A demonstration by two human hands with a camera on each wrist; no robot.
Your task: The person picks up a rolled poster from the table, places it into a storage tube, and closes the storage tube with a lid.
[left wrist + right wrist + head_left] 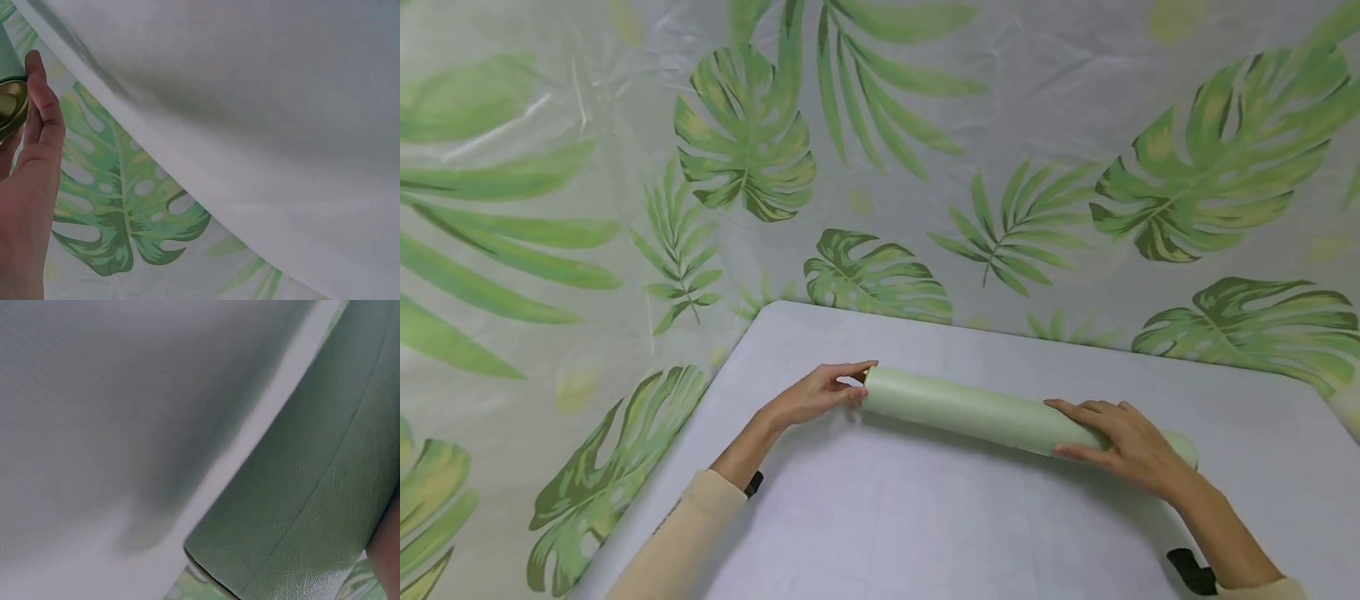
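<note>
A long pale green roll [970, 412] lies on its side across the white table [925, 517], running from left to lower right. My left hand [820, 393] is at the roll's left end, with its fingers fairly straight and touching the rim. The left wrist view shows that hand [37, 156] beside the roll's hollow end [9, 103]. My right hand [1123, 442] rests palm down on top of the roll near its right end, fingers spread across it. In the right wrist view the roll [300, 487] fills the right side, and a sliver of the hand [387, 550] shows at the edge.
A plastic sheet printed with green leaves [745, 142] hangs behind and to the left of the table. The table's rounded far-left corner [775, 310] is close to the left hand. Black straps [1191, 571] sit on both wrists.
</note>
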